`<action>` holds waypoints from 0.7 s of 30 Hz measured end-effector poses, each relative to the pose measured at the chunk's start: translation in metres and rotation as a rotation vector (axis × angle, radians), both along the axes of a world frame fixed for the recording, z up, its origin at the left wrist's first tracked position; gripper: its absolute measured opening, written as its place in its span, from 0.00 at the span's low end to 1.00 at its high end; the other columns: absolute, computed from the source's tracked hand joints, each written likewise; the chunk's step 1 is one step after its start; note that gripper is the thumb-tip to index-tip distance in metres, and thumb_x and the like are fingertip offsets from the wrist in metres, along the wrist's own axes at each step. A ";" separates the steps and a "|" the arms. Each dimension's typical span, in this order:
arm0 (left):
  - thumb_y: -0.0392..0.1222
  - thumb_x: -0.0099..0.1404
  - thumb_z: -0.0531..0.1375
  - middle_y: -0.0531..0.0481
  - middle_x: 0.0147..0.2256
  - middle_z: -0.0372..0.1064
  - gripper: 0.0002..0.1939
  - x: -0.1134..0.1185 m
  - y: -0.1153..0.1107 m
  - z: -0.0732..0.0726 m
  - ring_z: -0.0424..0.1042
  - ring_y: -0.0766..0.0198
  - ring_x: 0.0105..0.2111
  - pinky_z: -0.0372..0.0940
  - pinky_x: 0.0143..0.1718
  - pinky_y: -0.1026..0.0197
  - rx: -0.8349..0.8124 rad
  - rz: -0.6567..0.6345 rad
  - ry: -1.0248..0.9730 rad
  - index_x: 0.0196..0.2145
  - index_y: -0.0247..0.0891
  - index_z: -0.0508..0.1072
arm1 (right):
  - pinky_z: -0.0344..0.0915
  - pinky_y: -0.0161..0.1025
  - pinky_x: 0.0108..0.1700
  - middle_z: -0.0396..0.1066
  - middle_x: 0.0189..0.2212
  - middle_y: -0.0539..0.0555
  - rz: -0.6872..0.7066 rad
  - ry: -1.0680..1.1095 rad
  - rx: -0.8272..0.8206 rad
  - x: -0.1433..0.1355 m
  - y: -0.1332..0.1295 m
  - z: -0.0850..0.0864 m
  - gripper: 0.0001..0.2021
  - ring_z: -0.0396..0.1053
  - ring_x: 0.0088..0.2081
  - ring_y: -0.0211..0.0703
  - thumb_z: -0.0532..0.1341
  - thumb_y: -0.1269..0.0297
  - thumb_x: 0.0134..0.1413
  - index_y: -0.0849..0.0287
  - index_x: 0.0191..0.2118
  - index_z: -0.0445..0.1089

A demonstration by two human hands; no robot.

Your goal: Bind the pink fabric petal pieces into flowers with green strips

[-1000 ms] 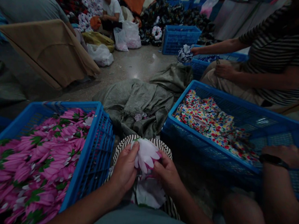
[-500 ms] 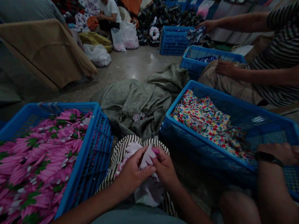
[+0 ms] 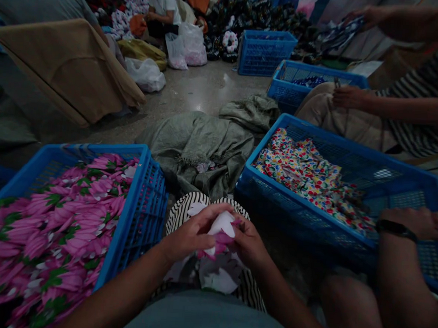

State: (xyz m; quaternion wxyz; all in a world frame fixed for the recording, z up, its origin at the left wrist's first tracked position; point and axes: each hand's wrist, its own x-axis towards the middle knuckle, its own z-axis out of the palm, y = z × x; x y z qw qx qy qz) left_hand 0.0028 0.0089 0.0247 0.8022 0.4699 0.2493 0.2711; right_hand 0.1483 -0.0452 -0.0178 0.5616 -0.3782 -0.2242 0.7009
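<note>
Both hands hold a pink and white petal-shaped fabric piece (image 3: 222, 230) above my lap. My left hand (image 3: 193, 234) grips its left side, thumb in front and fingers curled over the top. On its right edge, my right hand (image 3: 250, 241) pinches the cloth; those fingertips are partly hidden. More white cut fabric pieces (image 3: 218, 276) lie on my striped trousers (image 3: 180, 214). To my left, a blue crate (image 3: 144, 154) holds a heap of pink, green and white fabric flowers (image 3: 84, 214).
On the right, another blue crate (image 3: 277, 185) contains colourful dotted fabric pieces (image 3: 304, 175); a co-worker's wristbanded arm (image 3: 398, 231) rests over it. A green-grey sack (image 3: 205, 143) lies ahead. Beyond, a person in stripes (image 3: 417, 118) holds dark cloth (image 3: 340, 35).
The held piece has turned from a mostly white, flat look to showing pink below. My left hand has shifted its hold. The striped co-worker's raised hand moved right with the cloth.
</note>
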 end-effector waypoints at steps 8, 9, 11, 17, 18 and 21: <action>0.43 0.52 0.62 0.53 0.24 0.67 0.09 0.010 -0.003 -0.001 0.63 0.70 0.23 0.57 0.25 0.68 -0.090 0.234 0.319 0.28 0.33 0.71 | 0.49 0.28 0.18 0.63 0.17 0.46 0.054 -0.069 -0.026 0.003 -0.002 -0.006 0.15 0.53 0.15 0.30 0.66 0.55 0.38 0.61 0.27 0.66; 0.43 0.52 0.62 0.54 0.22 0.66 0.09 0.010 -0.005 0.000 0.62 0.71 0.21 0.56 0.23 0.69 -0.139 0.267 0.305 0.26 0.34 0.70 | 0.46 0.28 0.18 0.62 0.17 0.46 0.054 -0.115 0.009 0.007 0.000 -0.005 0.16 0.51 0.15 0.29 0.64 0.52 0.40 0.61 0.28 0.66; 0.44 0.52 0.62 0.55 0.20 0.66 0.10 0.011 -0.008 0.003 0.61 0.72 0.18 0.55 0.20 0.69 -0.231 0.304 0.274 0.26 0.34 0.68 | 0.42 0.29 0.18 0.61 0.18 0.47 0.008 -0.214 0.091 0.016 0.004 0.000 0.19 0.48 0.16 0.30 0.59 0.47 0.44 0.61 0.30 0.66; 0.43 0.48 0.65 0.54 0.19 0.68 0.11 0.013 -0.013 0.018 0.64 0.70 0.18 0.56 0.19 0.69 -0.300 0.277 0.297 0.25 0.34 0.70 | 0.45 0.31 0.21 0.58 0.21 0.48 0.127 -0.429 0.299 0.036 0.015 0.017 0.17 0.51 0.20 0.33 0.53 0.50 0.53 0.61 0.32 0.67; 0.43 0.48 0.65 0.53 0.19 0.69 0.11 0.013 -0.013 0.020 0.64 0.70 0.18 0.56 0.20 0.69 -0.308 0.280 0.301 0.25 0.33 0.70 | 0.47 0.31 0.22 0.59 0.21 0.48 0.151 -0.460 0.338 0.036 0.016 0.019 0.17 0.52 0.21 0.33 0.53 0.50 0.53 0.60 0.32 0.67; 0.42 0.47 0.65 0.53 0.19 0.69 0.10 0.015 -0.014 0.023 0.64 0.71 0.18 0.57 0.19 0.69 -0.320 0.288 0.302 0.25 0.33 0.71 | 0.52 0.32 0.26 0.61 0.24 0.49 0.168 -0.562 0.449 0.034 0.017 0.022 0.17 0.57 0.25 0.36 0.53 0.50 0.53 0.60 0.31 0.67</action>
